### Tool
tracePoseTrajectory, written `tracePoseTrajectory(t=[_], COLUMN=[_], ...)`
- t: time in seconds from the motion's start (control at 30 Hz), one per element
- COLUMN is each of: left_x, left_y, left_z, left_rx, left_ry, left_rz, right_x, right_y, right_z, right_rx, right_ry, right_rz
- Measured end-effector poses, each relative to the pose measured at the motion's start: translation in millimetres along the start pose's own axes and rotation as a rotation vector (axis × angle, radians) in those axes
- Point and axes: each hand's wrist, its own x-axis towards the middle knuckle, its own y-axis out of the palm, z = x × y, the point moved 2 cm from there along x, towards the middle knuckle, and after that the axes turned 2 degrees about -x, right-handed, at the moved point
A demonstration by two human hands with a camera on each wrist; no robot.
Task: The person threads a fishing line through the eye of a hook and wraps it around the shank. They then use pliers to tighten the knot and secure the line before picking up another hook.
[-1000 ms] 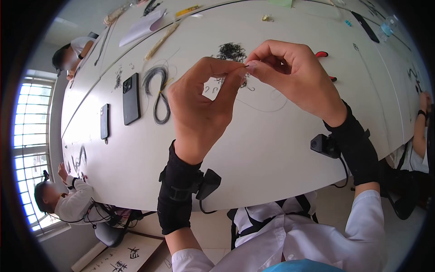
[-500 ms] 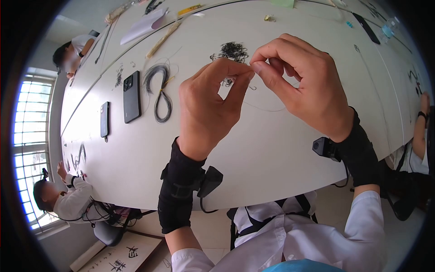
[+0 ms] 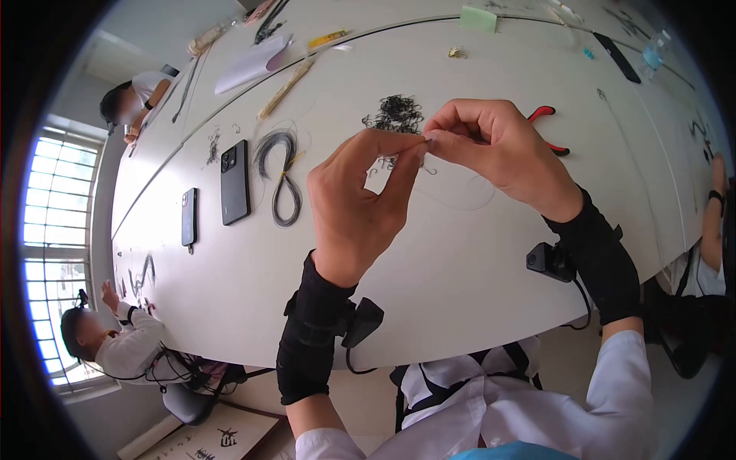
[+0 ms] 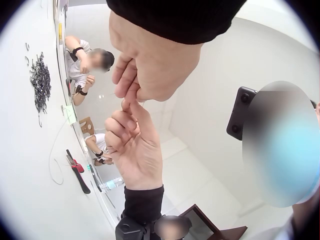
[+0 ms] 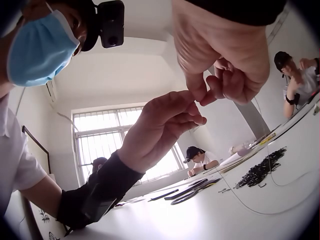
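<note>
In the head view, my left hand (image 3: 356, 203) and right hand (image 3: 512, 157) meet fingertip to fingertip above the table (image 3: 437, 261). Thumb and index finger of each pinch a tiny item (image 3: 429, 142), mostly hidden by the fingertips. The left wrist view has my left hand (image 4: 157, 62) above the right hand (image 4: 137, 152). Seen from the right wrist, the right hand (image 5: 222, 52) touches the left hand's (image 5: 155, 130) fingertips. Just behind the hands lies a pile of small dark hooks (image 3: 397, 113). A thin clear line (image 3: 460, 208) curves over the tabletop.
Red-handled pliers (image 3: 558, 149) lie right of the hands. To the left are a coil of dark line (image 3: 287, 201), a large phone (image 3: 235, 184) and a smaller phone (image 3: 189, 218). Farther back are paper (image 3: 253, 65) and a bottle (image 3: 654, 55). Other people sit around the table.
Both joined hands sit slightly lower in the head view, as does the table scene, with the pliers showing again. The fingertips stay together.
</note>
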Motion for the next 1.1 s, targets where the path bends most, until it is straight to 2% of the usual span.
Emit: tracePoseTrajectory(t=[0.23, 0.27, 0.3, 0.37, 0.43, 0.53, 0.6, 0.63, 0.7, 0.73, 0.8, 0.9, 1.1], left_x=[1, 1, 1, 1, 3, 4, 4, 4, 4, 5, 3, 2, 3], left_y=[-3, -6, -7, -9, -10, -8, -8, -8, -7, -7, -6, -4, -5], left_z=[3, -4, -3, -4, -2, 0, -2, -3, -7, -9, -12, -10, -9], left_rx=[-0.010, 0.044, -0.006, -0.011, 0.007, -0.027, -0.039, -0.041, -0.049, -0.060, -0.080, -0.102, -0.060], left_ry=[-0.035, -0.075, -0.074, -0.121, -0.116, -0.065, -0.096, -0.095, -0.087, -0.094, -0.118, -0.088, -0.060], left_rz=[-0.076, -0.029, -0.039, -0.046, -0.088, -0.121, -0.105, -0.107, -0.099, -0.100, -0.105, -0.113, -0.128], right_x=[-8, -9, -11, -12, -17, -26, -22, -22, -18, -15, -2, -3, -5], right_y=[8, 8, 7, 3, -22, -80, -86, -87, -73, -51, -19, 8, 13], right_z=[12, 19, 19, 21, 49, 76, 78, 75, 62, 56, 29, 18, 18], right_rx=[0.061, 0.005, -0.084, -0.386, -0.551, 0.229, 0.408, 0.262, -0.042, -0.068, 0.043, 0.283, 0.303], right_ry=[0.023, 0.046, -0.002, -0.320, -0.353, -0.446, -0.509, -0.493, -0.361, -0.232, -0.234, -0.093, 0.039], right_rz=[0.042, 0.053, 0.052, -0.073, -0.082, 0.416, 0.366, 0.172, -0.082, -0.098, -0.021, 0.106, 0.116])
